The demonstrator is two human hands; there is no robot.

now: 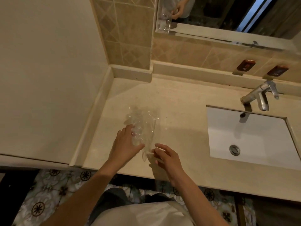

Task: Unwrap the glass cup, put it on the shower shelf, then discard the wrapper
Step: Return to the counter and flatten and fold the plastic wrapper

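A clear glass cup point(137, 128) wrapped in crinkled transparent plastic wrapper point(149, 124) is over the beige counter point(179, 111), left of the sink. My left hand point(126, 144) cups the glass from the left side, thumb under its near end. My right hand point(164, 156) pinches the loose near end of the wrapper between thumb and fingers. The glass is hard to tell apart from the plastic around it. No shower shelf is in view.
A white rectangular sink point(244, 137) with a chrome faucet point(260, 95) lies to the right. A mirror point(228, 15) hangs above the tiled backsplash, with two small brown plaques point(246, 65) below it. A cream wall stands at the left; patterned floor tiles point(48, 193) lie below.
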